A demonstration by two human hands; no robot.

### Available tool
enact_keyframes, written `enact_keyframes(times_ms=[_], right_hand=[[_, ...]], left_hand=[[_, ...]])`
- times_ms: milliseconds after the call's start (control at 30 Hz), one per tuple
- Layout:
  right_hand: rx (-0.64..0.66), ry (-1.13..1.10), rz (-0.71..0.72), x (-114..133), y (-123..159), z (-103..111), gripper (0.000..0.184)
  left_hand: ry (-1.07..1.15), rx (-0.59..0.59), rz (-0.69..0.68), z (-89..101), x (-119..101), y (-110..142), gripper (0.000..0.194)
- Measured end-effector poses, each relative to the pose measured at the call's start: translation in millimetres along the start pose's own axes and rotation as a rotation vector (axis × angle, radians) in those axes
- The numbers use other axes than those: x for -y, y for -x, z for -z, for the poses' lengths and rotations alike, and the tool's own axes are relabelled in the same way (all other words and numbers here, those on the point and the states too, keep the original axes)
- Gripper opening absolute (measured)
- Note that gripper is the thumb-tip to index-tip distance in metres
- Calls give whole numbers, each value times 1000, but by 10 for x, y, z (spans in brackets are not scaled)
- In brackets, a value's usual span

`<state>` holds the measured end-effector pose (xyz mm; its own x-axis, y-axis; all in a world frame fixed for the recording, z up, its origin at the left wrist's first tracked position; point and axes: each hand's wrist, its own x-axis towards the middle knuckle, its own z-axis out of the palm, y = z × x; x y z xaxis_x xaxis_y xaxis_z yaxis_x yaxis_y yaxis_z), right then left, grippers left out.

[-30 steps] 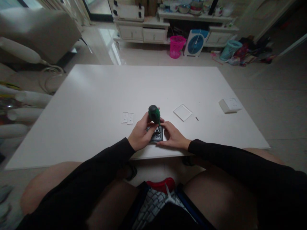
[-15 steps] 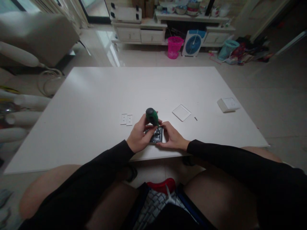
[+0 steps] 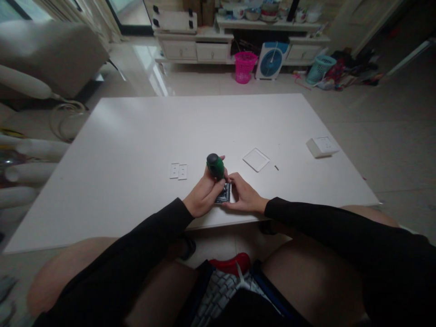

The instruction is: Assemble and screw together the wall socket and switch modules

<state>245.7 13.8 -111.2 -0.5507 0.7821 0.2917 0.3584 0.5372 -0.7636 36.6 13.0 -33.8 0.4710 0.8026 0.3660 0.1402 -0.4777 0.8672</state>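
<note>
My left hand [image 3: 203, 193] is closed around a screwdriver [image 3: 215, 167] with a green and black handle, held steeply over a dark wall socket module [image 3: 223, 195]. Its tip is hidden behind my fingers. At the module's right side, my right hand [image 3: 247, 195] grips the edges between thumb and fingers. The module lies near the table's front edge, partly covered by my left hand. To the left lie two small white socket covers [image 3: 178, 171] side by side. A thin white square frame [image 3: 256, 160] rests to the right, beside a small dark strip [image 3: 276, 167].
A white box-shaped socket [image 3: 322, 147] stands near the right edge of the white table [image 3: 143, 131]. Beyond the table, a pink basket [image 3: 245, 67] and a blue-and-white fan [image 3: 271, 61] stand on the floor before a white cabinet [image 3: 180, 50]. My knees are below the front edge.
My left hand has shifted slightly to the right and covers more of the module. My right hand keeps its hold. The whole view has moved a little.
</note>
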Motion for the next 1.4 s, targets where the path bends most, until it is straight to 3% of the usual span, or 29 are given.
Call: enact_keyframes(times_ms=[300, 800, 1100, 1400], right_hand=[[-8, -19, 3, -27, 6, -17, 77], [5, -3, 11, -13, -8, -1, 66], [13, -2, 1, -1, -9, 13, 73], [9, 2, 1, -19, 1, 13, 70]], left_hand=[[216, -68, 147, -122, 27, -102, 35], [66, -154, 83, -64, 30, -73, 31], [190, -191, 179, -75, 1, -74, 48], [75, -237, 131, -65, 14, -72, 29]])
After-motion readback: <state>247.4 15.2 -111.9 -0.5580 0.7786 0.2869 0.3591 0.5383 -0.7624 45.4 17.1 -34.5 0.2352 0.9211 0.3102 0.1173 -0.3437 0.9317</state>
